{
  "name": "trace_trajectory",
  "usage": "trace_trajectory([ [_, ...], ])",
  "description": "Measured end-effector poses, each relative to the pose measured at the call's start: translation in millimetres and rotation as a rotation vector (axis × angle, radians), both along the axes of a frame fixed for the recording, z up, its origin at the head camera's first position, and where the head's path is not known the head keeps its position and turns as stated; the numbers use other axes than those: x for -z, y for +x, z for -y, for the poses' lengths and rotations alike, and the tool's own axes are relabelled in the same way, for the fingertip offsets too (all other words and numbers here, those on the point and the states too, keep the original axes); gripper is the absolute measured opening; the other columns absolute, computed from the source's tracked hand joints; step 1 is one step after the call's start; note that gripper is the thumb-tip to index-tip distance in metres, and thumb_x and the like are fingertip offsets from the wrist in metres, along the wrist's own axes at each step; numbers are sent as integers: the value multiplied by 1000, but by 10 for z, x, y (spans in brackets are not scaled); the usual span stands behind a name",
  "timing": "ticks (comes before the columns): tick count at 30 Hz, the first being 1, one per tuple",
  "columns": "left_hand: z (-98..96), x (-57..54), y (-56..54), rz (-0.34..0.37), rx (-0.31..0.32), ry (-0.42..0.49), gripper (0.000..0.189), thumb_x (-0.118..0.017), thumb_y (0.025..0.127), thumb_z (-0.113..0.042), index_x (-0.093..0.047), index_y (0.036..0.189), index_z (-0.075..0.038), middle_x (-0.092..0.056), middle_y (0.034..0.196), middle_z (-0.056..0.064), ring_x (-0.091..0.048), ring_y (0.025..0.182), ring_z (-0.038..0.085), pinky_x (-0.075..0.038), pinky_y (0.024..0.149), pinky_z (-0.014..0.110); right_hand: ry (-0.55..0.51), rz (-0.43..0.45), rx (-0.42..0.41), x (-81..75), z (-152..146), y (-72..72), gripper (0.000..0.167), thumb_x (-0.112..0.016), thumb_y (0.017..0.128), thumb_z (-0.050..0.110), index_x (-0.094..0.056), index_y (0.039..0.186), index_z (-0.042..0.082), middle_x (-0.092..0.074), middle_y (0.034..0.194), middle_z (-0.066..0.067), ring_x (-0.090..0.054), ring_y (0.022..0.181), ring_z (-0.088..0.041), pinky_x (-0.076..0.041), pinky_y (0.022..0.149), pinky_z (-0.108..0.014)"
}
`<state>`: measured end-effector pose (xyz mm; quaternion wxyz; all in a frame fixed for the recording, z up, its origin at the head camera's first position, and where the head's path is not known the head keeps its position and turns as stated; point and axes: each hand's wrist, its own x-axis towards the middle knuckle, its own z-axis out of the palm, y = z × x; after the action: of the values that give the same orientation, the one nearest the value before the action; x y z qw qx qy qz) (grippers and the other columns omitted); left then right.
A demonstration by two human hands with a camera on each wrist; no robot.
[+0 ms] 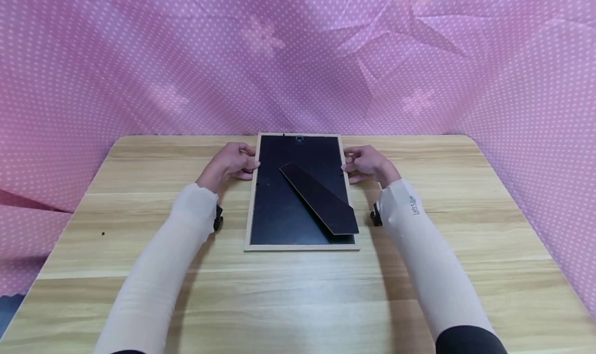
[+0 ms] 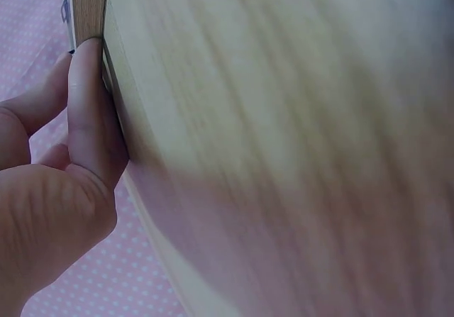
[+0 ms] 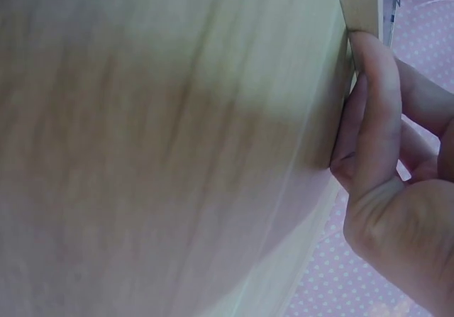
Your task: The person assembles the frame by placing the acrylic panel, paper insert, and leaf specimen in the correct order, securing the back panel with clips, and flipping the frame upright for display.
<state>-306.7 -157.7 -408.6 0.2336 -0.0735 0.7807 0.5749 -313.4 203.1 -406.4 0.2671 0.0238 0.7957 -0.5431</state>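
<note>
A picture frame (image 1: 302, 188) lies back up on the table, with a pale wood rim and a black backing board. Across the backing slants a black easel stand (image 1: 321, 201), its wide end over the lower right corner. My left hand (image 1: 235, 160) grips the frame's left edge near the far end, thumb tip at the rim. Opposite it, my right hand (image 1: 365, 163) holds the right edge at about the same height. In the left wrist view, fingers (image 2: 89, 104) meet the wooden side of the frame. The right wrist view shows fingers (image 3: 379, 111) against the other side.
A wood-grain table (image 1: 139, 271) carries the frame close to its back edge. Pink dotted cloth (image 1: 298, 59) hangs behind and on both sides. A small dark speck (image 1: 103, 234) is on the table at left. A metal hanger (image 1: 299, 138) sits at the frame's far end.
</note>
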Motion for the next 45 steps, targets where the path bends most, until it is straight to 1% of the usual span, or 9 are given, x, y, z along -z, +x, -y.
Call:
trace_trajectory([
  [4,-5,-2,0,-1,-8,-2,53,-67,95,0,-44,143,7,-55,116,19,-61,81,16,-65,74,26,7,-5,-4,-2,-5,5,68,-61,97,-7,-31,157,0,-48,111,-11,-62,84,-13,-66,76,-32],
  [9,-9,-19,-2,-5,-3,-6,54,-68,95,-1,-44,143,6,-55,117,20,-60,89,20,-65,79,28,17,-1,-12,-29,-14,1,69,-62,98,-5,-30,158,2,-50,109,-10,-62,87,-15,-66,78,-33],
  [13,-8,-19,-13,1,1,-16,54,-68,95,-1,-44,143,6,-55,115,19,-59,90,20,-65,79,28,12,4,-12,-21,-6,-4,68,-61,98,-6,-30,158,1,-50,106,-9,-63,89,-15,-66,77,-33],
  [18,-18,-28,-29,10,5,-36,53,-69,95,0,-43,141,7,-54,111,17,-60,83,18,-65,73,27,16,-1,-11,1,6,-8,68,-62,97,-6,-31,157,0,-50,106,-9,-63,84,-14,-66,75,-32],
  [25,-68,-78,-53,8,-1,-99,50,-71,93,2,-44,135,5,-54,102,16,-60,76,17,-65,65,26,19,-4,-24,-26,7,-2,69,-61,98,-5,-29,158,1,-49,109,-10,-61,84,-14,-66,76,-31],
  [33,-109,-79,-64,-2,28,-178,47,-70,93,2,-41,130,4,-52,103,15,-60,66,14,-63,59,23,14,-2,-22,-13,2,-5,68,-62,98,-5,-30,158,1,-50,107,-9,-62,85,-15,-66,75,-32],
  [39,-134,-93,-39,-30,44,-226,44,-70,93,1,-41,125,3,-53,96,14,-59,60,15,-61,56,23,14,-5,-10,-16,8,-11,68,-62,97,-5,-32,158,2,-50,107,-9,-62,80,-14,-66,73,-31],
  [42,-143,-80,-33,-44,46,-230,43,-70,92,1,-41,123,3,-53,94,15,-58,60,14,-61,55,22,14,-4,-11,-14,6,-10,68,-62,97,-5,-31,158,2,-50,108,-10,-62,77,-14,-66,73,-31],
  [45,-134,-47,-36,-35,43,-215,45,-70,93,0,-41,127,4,-53,97,15,-59,63,14,-61,57,22,18,2,-7,-2,2,-10,68,-62,98,-5,-32,158,3,-50,109,-10,-62,80,-14,-66,74,-32],
])
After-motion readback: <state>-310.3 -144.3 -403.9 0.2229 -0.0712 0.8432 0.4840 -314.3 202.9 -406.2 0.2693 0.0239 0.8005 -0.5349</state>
